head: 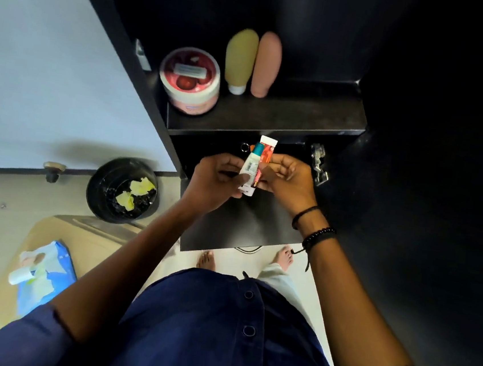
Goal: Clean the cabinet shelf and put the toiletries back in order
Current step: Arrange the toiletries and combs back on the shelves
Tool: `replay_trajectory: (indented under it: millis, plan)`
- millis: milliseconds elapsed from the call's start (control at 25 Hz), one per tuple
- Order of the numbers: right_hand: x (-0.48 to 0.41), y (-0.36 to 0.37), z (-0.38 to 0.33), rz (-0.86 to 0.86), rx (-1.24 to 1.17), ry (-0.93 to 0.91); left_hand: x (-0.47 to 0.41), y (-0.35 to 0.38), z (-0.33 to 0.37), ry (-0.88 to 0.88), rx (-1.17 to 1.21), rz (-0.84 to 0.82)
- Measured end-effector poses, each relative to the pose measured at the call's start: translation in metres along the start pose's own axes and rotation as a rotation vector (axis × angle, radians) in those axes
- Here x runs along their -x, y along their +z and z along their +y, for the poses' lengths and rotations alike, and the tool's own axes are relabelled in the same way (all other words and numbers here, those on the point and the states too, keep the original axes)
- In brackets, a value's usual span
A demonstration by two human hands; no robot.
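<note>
A person stands at a dark cabinet with two small toiletries held upright between both hands, just below the front edge of the shelf (271, 116). The white tube (249, 165) with a teal cap and the red tube (267, 151) behind it lie side by side and touching. Their long axes run roughly from 6 to 12 o'clock, with the tops leaning slightly toward 1 o'clock, so they point at the shelf.

The left hand (217, 178) comes in from 8 o'clock, its thumb laid across the lower part of the white tube. The right hand (290, 179) comes in from 4 o'clock, its fingers curled in on the red tube's side. Each grip is closed tight on the pair, with no gap to be seen, though which fingers bear on which tube is partly hidden.

The shelf lies at 12 o'clock from the hands. A round pink jar (190, 80) sits at its 9 o'clock end, and beside it a yellow bottle (240, 60) and a pink bottle (267, 63) stand cap-down, touching. The bare stretch of board sits toward 1 o'clock, so the right hand looks the nearer of the two for setting a tube down there. On the floor at 8 o'clock, a black bin (122, 189) holds crumpled yellow scraps.
</note>
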State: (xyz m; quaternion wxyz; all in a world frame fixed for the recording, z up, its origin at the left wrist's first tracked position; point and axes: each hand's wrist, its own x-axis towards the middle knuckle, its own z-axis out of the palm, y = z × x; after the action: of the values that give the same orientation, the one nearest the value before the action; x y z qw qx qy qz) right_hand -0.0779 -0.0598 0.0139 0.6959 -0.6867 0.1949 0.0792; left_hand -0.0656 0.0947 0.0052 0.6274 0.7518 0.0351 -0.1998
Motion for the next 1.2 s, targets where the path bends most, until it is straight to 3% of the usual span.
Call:
replay_trajectory:
  millis: [320, 760, 1000, 1200]
  plan:
    - [0.044, 0.029, -0.048, -0.007, -0.086, -0.043, 0.029, -0.032, 0.041, 0.187, -0.12, 0.051]
    - [0.072, 0.016, -0.13, -0.133, 0.128, -0.38, 0.079, -0.038, 0.13, 0.326, 0.005, 0.099]
    - [0.092, 0.008, -0.193, -0.244, 0.434, -0.758, 0.107, -0.036, 0.194, 0.558, 0.038, 0.323]
    - [0.092, 0.02, -0.237, -0.322, 0.668, -0.887, 0.117, -0.047, 0.228, 0.684, 0.042, 0.503]
